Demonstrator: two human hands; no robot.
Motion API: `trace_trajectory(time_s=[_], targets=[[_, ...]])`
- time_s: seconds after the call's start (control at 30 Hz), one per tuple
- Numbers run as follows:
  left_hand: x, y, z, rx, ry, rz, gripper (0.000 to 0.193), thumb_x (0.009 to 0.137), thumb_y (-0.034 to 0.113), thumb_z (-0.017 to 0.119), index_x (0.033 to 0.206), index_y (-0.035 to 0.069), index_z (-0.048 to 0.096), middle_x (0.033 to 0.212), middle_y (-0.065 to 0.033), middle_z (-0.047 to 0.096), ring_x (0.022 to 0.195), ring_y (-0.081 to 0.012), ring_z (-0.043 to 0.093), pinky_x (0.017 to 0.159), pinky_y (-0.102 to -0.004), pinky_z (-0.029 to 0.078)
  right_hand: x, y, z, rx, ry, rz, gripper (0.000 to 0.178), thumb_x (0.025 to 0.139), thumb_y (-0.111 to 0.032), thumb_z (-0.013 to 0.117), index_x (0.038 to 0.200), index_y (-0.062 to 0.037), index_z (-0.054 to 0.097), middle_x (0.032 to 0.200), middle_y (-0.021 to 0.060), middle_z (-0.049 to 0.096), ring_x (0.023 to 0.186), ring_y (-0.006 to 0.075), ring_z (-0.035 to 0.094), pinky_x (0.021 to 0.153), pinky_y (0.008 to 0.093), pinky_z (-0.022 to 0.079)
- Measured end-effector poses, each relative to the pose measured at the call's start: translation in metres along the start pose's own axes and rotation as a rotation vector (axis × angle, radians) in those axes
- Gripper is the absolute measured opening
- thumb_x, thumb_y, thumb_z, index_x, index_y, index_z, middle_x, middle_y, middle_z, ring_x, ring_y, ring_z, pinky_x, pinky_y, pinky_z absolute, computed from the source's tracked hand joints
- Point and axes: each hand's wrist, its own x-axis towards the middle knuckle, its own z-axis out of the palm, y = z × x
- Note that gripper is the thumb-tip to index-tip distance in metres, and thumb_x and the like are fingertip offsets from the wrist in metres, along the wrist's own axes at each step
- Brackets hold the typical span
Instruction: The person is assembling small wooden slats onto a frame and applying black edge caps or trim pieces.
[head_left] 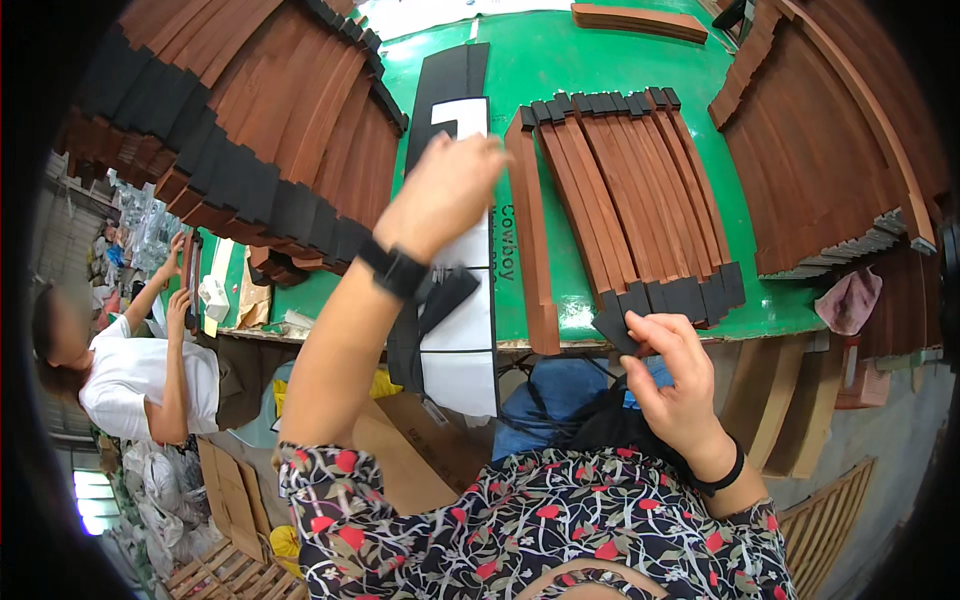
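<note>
My right hand [675,375] pinches a small flat black piece [612,328] between thumb and fingers, at the table's near edge. This piece is close to the lower ends of a row of reddish-brown wooden slats [625,200] with black-covered ends. To the left of that row lies a separate slat [532,240], black at its far end and bare wood at its near end. My left hand [450,185], smeared by motion, is over a white sheet [455,310] with black borders, its fingertips beside the separate slat. Loose black pieces [448,300] lie on the sheet, partly behind my left wrist.
Tall stacks of slats stand on the green table [540,60], one at left [290,90] and one at right [830,150]. More slats [640,22] lie at the far edge. A pinkish cloth [848,302] hangs at right. A co-worker [150,370] works at far left.
</note>
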Motion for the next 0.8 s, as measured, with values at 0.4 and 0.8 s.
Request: trace_trajectory(time_s=[0.4,0.8], targets=[[-0.075,0.085,0.016,-0.382,0.104,0.220,0.053,0.071,0.019,0.083,0.120,0.009,0.067,0.130,-0.0082,0.060,0.135,-0.0300,0.050,0.112,-0.0482,0.042,-0.009,-0.002,0.038,-0.189,-0.018,-0.133,0.037,0.074,0.004,0.081,0.109,-0.0006,0.068,0.100,0.0133,0.063,0.087,0.0306,0.065,0.075,0.0388,0.054],[-0.080,0.084,0.052,-0.758,0.316,0.231,0.041,0.070,0.015,0.085,0.107,0.006,0.069,0.119,-0.0090,0.061,0.125,-0.0335,0.056,0.102,-0.0429,0.051,-0.011,-0.009,0.051,-0.257,-0.006,-0.149,0.032,0.076,0.005,0.081,0.104,0.0002,0.069,0.099,0.0138,0.065,0.084,0.0278,0.067,0.068,0.0350,0.056]])
